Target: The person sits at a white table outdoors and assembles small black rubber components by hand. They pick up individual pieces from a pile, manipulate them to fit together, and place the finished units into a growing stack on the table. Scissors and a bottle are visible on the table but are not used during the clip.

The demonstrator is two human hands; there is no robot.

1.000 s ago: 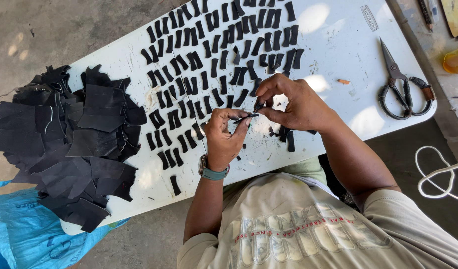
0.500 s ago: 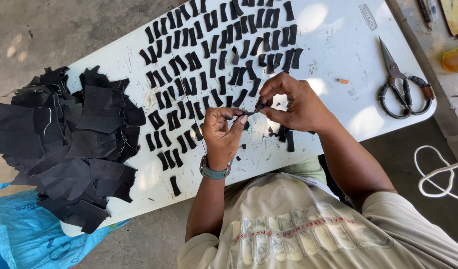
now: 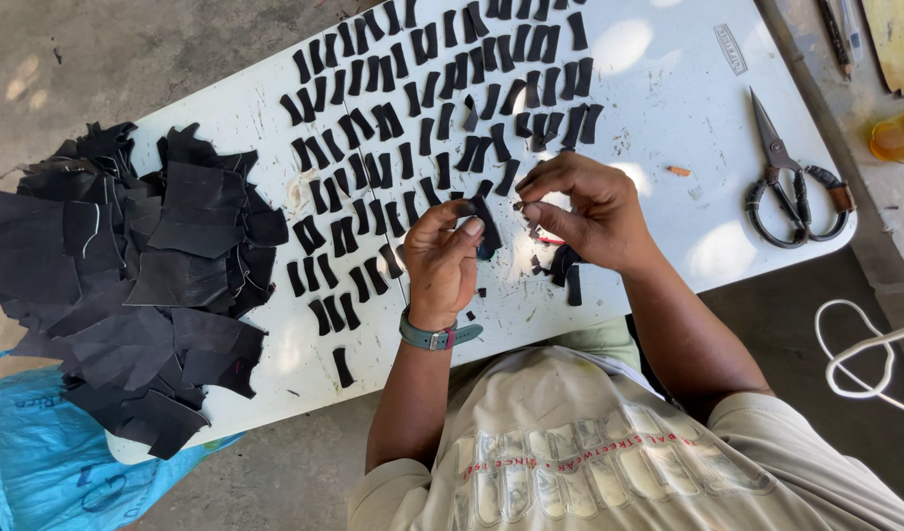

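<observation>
My left hand (image 3: 442, 256), with a teal watch band at the wrist, pinches a small black leather strip (image 3: 486, 229) between thumb and fingers above the white table (image 3: 659, 118). My right hand (image 3: 582, 208) hovers just to its right, fingers curled, fingertips near the strip; whether it holds anything I cannot see. Under my right hand lie a few black scraps (image 3: 568, 267). Many small black strips (image 3: 427, 108) are laid out in rows across the table beyond both hands.
A big heap of black leather offcuts (image 3: 137, 285) covers the table's left end. Scissors (image 3: 791, 192) lie at the right. A blue plastic bag (image 3: 39, 472) lies on the floor at lower left, a white cord (image 3: 855, 354) at right.
My hands have drawn slightly apart; the strip that both held between them now stays in my left hand alone.
</observation>
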